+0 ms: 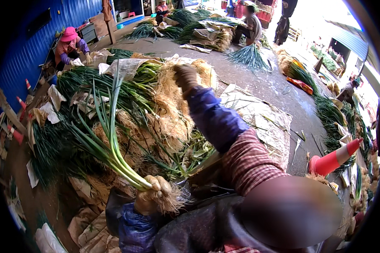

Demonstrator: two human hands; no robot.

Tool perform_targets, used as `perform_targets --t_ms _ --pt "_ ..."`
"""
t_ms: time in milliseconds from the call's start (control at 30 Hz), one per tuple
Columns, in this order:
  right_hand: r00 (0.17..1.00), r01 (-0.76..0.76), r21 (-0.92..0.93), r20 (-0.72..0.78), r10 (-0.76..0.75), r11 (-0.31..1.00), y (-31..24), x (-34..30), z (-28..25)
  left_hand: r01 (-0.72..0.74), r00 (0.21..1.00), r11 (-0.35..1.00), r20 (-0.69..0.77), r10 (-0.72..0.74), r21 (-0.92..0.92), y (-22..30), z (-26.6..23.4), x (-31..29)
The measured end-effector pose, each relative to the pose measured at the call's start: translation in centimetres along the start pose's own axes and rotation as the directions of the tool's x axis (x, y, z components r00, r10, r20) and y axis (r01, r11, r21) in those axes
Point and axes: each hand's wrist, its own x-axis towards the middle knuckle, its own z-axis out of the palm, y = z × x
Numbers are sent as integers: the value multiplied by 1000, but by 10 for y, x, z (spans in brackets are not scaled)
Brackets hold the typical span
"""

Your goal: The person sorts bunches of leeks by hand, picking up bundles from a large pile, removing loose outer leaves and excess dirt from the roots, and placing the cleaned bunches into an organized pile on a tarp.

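My left hand (149, 197), in a dirty cream glove, is closed around the root end of a few green onions (116, 154). Their long leaves point up and away, and their pale roots hang out beside my fingers. My right arm, in a blue sleeve cover, reaches far forward. At its end my right hand (185, 79) is smeared by motion over the roots of a big green onion pile (166, 101), so its fingers cannot be made out. Whether it touches the pile cannot be told.
A pale sack sheet (257, 116) lies right of the pile. An orange and white traffic cone (333, 158) lies tipped at the right. A person in a pink hat (69, 34) works beyond the pile. More onion heaps (215, 38) and people sit farther back.
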Motion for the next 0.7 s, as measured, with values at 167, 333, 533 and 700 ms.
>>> perform_targets --t_ms 167,333,533,700 --pt "999 31 -51 21 -30 998 21 -55 -36 -66 991 998 -121 63 -15 4 -5 -3" --pt "958 -96 65 -265 110 993 64 -33 -106 -161 932 980 308 191 -121 40 15 -6" --pt "978 174 -32 -109 -176 984 35 -65 -77 -77 997 989 -2 78 127 26 -28 -13" --pt "878 383 -824 465 113 418 53 -111 3 133 921 991 -372 -116 20 29 -9 -5"
